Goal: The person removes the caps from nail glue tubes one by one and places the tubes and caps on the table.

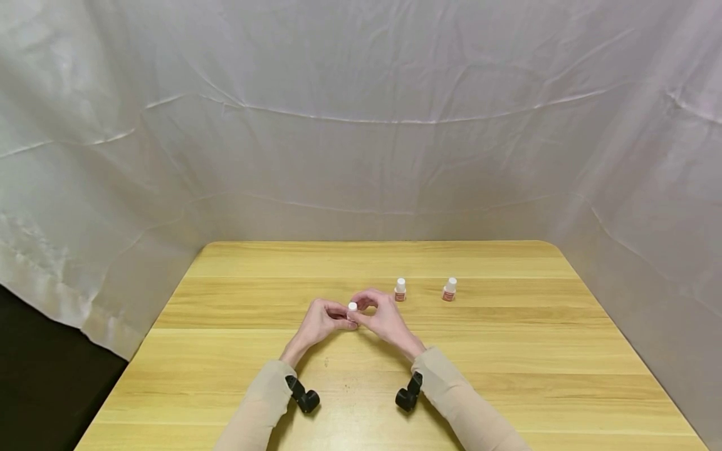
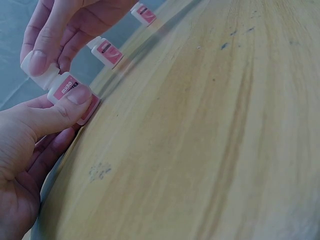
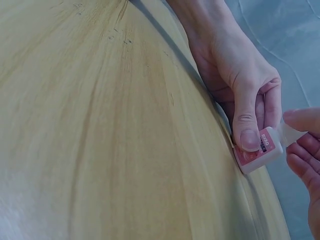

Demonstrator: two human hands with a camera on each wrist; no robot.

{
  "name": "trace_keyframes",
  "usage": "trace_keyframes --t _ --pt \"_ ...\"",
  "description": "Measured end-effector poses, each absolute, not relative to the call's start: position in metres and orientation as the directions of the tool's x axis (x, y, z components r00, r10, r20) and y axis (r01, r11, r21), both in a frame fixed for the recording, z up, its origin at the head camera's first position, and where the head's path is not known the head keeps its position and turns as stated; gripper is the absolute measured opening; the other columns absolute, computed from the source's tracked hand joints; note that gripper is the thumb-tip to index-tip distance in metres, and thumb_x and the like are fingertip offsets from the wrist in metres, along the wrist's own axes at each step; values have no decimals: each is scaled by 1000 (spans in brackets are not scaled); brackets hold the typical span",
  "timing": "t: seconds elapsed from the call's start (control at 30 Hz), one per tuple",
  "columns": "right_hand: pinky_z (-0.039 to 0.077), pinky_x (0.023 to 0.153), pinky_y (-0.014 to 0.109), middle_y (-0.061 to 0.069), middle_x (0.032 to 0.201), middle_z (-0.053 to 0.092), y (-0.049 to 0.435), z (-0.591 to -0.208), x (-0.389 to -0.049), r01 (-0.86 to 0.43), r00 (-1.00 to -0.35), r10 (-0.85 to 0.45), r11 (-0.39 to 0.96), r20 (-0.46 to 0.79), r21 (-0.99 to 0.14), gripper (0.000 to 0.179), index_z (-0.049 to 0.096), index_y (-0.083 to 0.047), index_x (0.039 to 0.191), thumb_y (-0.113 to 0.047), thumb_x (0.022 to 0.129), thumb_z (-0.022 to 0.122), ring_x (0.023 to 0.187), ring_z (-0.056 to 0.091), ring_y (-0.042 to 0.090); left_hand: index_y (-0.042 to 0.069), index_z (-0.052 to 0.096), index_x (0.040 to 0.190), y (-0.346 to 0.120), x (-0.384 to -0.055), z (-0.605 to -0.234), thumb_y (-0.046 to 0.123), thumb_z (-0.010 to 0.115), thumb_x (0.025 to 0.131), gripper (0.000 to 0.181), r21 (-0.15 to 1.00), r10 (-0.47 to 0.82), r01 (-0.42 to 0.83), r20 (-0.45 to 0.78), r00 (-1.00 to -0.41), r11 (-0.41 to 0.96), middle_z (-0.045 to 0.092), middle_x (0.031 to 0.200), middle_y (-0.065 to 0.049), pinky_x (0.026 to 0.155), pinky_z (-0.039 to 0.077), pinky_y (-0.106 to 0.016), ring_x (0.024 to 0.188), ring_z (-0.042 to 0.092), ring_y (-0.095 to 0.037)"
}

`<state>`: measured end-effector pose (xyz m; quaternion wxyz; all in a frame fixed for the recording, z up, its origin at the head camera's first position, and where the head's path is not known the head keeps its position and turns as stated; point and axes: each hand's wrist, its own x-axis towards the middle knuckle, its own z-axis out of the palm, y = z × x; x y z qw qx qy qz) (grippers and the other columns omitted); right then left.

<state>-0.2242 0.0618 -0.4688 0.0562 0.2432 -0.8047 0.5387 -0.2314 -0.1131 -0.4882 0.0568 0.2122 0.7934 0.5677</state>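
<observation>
A small white bottle with a pink label (image 3: 264, 153) stands upright at the middle of the table, between the two hands. My left hand (image 1: 320, 322) grips its body from the left, thumb across the label. From the right, my right hand (image 1: 385, 318) pinches the white cap (image 2: 41, 76) between thumb and fingers. The cap sits at the bottle's neck, partly covered by those fingertips. Part of the label is hidden under the left thumb.
Two similar white bottles stand upright beyond the right hand, a nearer bottle (image 1: 400, 291) and another bottle (image 1: 449, 291) farther right. The wooden table (image 1: 507, 388) carries small dark marks. A pale grey curtain (image 1: 361, 156) hangs behind it and along its sides.
</observation>
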Motion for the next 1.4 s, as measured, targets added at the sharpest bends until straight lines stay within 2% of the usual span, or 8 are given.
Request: trace_keyframes --t 0.13,0.3,0.47,0.63,0.87,1.1,1.23,1.4 --pt "49 83 46 18 93 63 63 -459 -219 -468 -862 -360 292 358 -834 23 62 4 95 2 73 69 85 59 32 3 70 89 -113 -232 -489 7 75 68 22 920 396 280 157 -904 274 70 84 -15 66 54 -26 77 67 -27" --pt "48 86 46 18 97 63 64 -459 -218 -470 -855 -380 284 352 -836 26 62 2 99 3 74 67 89 59 32 4 70 89 -113 -231 -487 8 76 68 22 921 387 260 135 -912 291 70 84 -15 67 54 -24 78 67 -27" --pt "47 84 50 18 98 62 63 -461 -218 -441 -872 -364 295 327 -848 29 61 3 101 0 73 69 88 59 34 4 70 90 -113 -231 -488 6 75 68 23 923 389 260 137 -911 285 70 85 -15 68 54 -25 79 67 -28" --pt "46 80 52 17 92 63 61 -460 -218 -417 -892 -319 312 319 -853 25 61 2 95 -1 72 71 84 59 34 4 70 90 -113 -232 -488 7 75 68 23 927 394 258 138 -909 271 70 85 -15 69 54 -27 79 67 -29" --pt "48 84 46 16 93 64 62 -467 -223 -433 -883 -337 312 327 -846 23 62 2 97 -2 75 69 85 60 31 8 70 89 -113 -234 -492 9 76 67 22 930 379 241 125 -917 277 71 84 -12 68 54 -25 77 67 -24" --pt "51 81 36 3 94 66 64 -492 -236 -447 -882 -324 343 343 -826 33 62 -3 102 -12 72 73 85 61 18 4 70 90 -113 -231 -488 8 75 68 23 922 384 257 134 -914 290 70 85 -14 68 54 -23 78 67 -25" --pt "51 78 32 -2 89 65 63 -490 -234 -425 -899 -290 390 329 -816 27 64 -11 95 -16 71 75 80 61 12 4 70 90 -113 -231 -487 7 75 68 23 925 389 257 135 -911 281 70 86 -14 69 54 -25 78 67 -26" --pt "50 79 33 -3 86 66 62 -488 -232 -420 -902 -281 401 327 -814 21 64 -17 90 -15 72 74 78 61 9 4 70 90 -113 -231 -487 7 76 67 24 928 393 259 140 -909 268 70 85 -15 69 54 -27 79 67 -28"
